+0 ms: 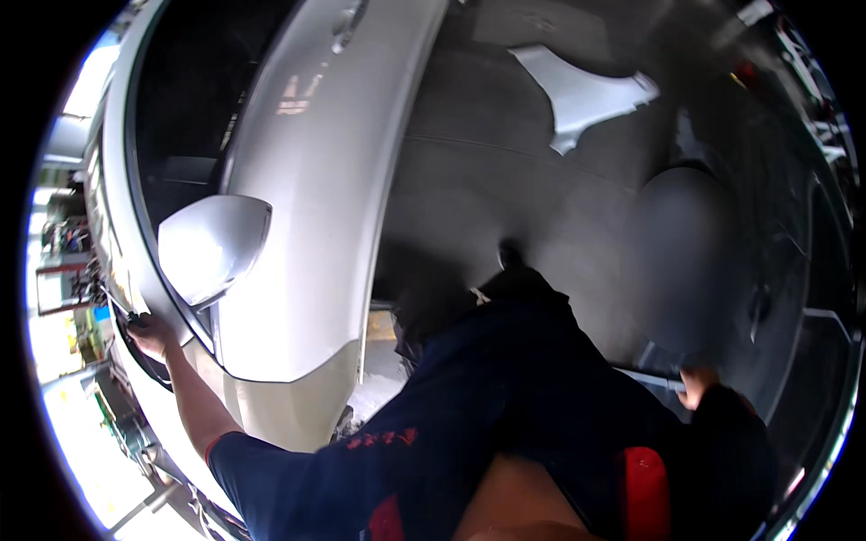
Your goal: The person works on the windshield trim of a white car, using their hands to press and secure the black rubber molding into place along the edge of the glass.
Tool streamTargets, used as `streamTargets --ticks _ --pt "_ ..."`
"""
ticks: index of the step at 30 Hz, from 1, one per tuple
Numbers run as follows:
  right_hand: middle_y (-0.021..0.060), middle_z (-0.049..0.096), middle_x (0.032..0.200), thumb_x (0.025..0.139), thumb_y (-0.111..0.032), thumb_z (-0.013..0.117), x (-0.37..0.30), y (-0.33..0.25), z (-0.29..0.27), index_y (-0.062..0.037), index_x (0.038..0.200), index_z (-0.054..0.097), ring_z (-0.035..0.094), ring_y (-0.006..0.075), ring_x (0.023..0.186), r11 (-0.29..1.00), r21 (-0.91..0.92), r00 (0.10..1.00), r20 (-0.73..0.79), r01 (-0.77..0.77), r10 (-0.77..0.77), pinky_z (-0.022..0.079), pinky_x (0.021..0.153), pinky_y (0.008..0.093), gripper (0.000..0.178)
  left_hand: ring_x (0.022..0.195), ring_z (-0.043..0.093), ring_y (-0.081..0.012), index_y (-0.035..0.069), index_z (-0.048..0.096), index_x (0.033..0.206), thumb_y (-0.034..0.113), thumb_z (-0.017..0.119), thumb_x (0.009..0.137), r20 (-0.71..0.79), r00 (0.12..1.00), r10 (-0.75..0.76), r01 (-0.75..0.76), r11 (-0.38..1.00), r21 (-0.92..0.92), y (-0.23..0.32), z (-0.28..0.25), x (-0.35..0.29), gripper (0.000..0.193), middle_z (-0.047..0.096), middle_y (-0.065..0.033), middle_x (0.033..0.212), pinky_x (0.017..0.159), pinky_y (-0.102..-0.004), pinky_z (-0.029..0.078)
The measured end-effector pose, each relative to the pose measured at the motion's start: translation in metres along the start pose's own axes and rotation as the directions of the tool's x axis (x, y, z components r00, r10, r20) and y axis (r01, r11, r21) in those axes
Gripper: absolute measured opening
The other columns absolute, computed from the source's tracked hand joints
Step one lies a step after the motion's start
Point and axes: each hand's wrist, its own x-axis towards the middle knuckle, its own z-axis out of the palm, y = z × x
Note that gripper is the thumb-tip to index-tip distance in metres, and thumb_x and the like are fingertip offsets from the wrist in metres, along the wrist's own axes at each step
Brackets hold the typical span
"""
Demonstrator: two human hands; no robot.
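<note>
My left hand (152,335) reaches out to the left edge of a silver car, just below its side mirror (212,248). Its fingers are closed on a small dark-handled tool (133,317) with a thin shaft, held against the dark trim at the windscreen's edge. My right hand (696,383) is low on the right, its fingers curled around a thin pale bar (648,379). My navy sleeves and body fill the lower middle of the picture.
The silver car door (334,180) with its handle runs up the middle-left. A loose silver fender panel (586,90) lies on the grey floor (505,180) further back. A rounded shadow falls on the floor at right. Bright, cluttered shop surroundings show at the far left.
</note>
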Motion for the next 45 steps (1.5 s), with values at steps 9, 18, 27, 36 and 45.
streamTargets --ticks 9,18,27,36,45 --pt "0.0204 0.073 0.103 0.086 -0.031 0.077 0.050 -0.028 -0.086 -0.0055 0.107 0.070 0.072 0.0402 0.096 0.983 0.093 0.985 0.084 -0.158 0.150 0.057 0.084 0.0530 0.034 0.100 0.072 -0.0484 0.008 0.066 0.122 0.037 0.057 0.105 -0.041 0.998 -0.057 0.067 0.956 0.285 -0.054 -0.002 0.011 0.035 0.075 -0.0238 0.113 0.088 -0.0581 0.057" --pt "0.0244 0.070 0.117 0.094 -0.032 0.071 0.204 -0.148 -0.157 -0.0035 0.121 0.068 0.070 0.0420 0.107 0.985 0.154 0.960 0.259 0.071 -0.109 0.056 0.091 0.0526 0.039 0.102 0.072 -0.0475 0.009 0.065 0.127 0.038 0.060 0.106 0.129 0.991 -0.041 0.031 0.997 0.075 0.001 -0.087 -0.031 0.036 0.074 -0.0223 0.115 0.084 -0.0552 0.058" --pt "0.0294 0.058 0.144 0.102 -0.029 0.064 0.547 -0.297 -0.370 0.0007 0.146 0.052 0.059 0.0433 0.132 0.927 0.005 0.927 -0.016 0.375 -0.374 0.049 0.109 0.0506 0.055 0.103 0.075 -0.0325 0.003 0.065 0.122 0.013 0.066 0.098 0.298 0.891 -0.343 0.368 0.929 -0.033 0.054 -0.296 -0.208 0.027 0.074 -0.0171 0.112 0.090 -0.0406 0.057" --pt "0.0265 0.048 0.152 0.088 -0.017 0.077 0.672 -0.513 -0.766 0.0015 0.148 0.047 0.050 0.0476 0.140 0.719 -0.540 0.040 -0.787 0.438 -0.616 0.043 0.119 0.0521 0.069 0.089 0.076 -0.0341 0.006 0.071 0.119 0.021 0.073 0.094 0.335 0.787 -0.518 0.486 0.855 0.179 0.148 -0.291 -0.302 0.030 0.077 -0.0175 0.099 0.082 -0.0406 0.058" --pt "0.0296 0.065 0.140 0.088 -0.014 0.067 0.727 -0.492 -0.822 0.0018 0.130 0.066 0.061 0.0442 0.132 0.657 -0.670 0.483 -0.472 0.346 -0.737 0.050 0.112 0.0504 0.046 0.094 0.077 -0.0366 0.002 0.074 0.120 0.032 0.071 0.096 0.218 0.871 -0.439 0.421 0.898 0.126 0.123 -0.234 -0.270 0.039 0.078 -0.0217 0.101 0.088 -0.0432 0.059"
